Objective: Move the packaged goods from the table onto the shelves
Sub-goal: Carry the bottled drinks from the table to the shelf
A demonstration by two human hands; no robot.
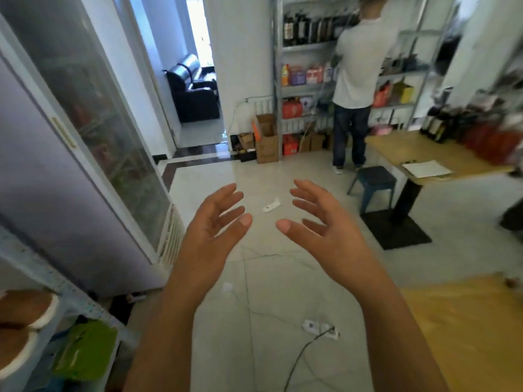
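My left hand and my right hand are raised in front of me over the tiled floor, palms facing each other, fingers spread, both empty. A wooden table at the right carries dark bottles and red packaged goods along its far side, blurred. Metal shelves against the back wall hold bottles and colourful packs. Another shelf unit stands at my near left with a green pack on a lower level.
A person in a white shirt stands at the back shelves. A glass-door cooler lines the left. A blue stool, cardboard boxes, a power strip with cable and a second wooden table at near right.
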